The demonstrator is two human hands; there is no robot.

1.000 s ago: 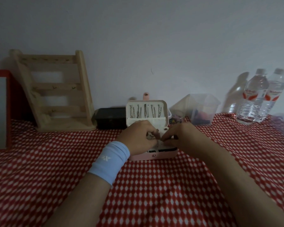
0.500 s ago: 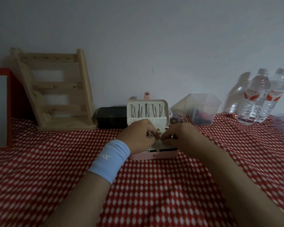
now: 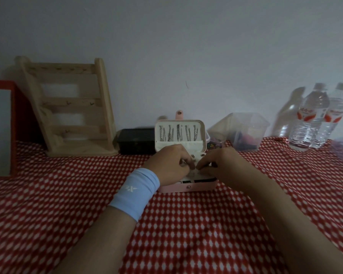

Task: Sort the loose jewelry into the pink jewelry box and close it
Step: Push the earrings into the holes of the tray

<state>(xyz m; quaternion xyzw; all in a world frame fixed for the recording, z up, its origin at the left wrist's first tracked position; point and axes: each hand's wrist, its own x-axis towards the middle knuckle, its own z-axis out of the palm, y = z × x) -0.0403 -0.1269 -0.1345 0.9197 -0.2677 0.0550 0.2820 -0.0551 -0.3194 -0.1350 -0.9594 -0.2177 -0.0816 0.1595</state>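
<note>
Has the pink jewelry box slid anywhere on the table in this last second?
No. The pink jewelry box has stayed put: its open lid's left edge still lines up with the right end of the black tray behind it.

Both forearms reach forward from the lower edge of the view and converge toward the middle. The left hand (image 3: 169, 162) lies knuckles up, its fingers curled downward, with a pale blue wristband (image 3: 135, 191) round its wrist. The right hand (image 3: 219, 163) sits just beside it, likewise knuckles up with curled fingers. The fingertips of the two nearly meet; whether they pinch anything is too small to tell.
</note>
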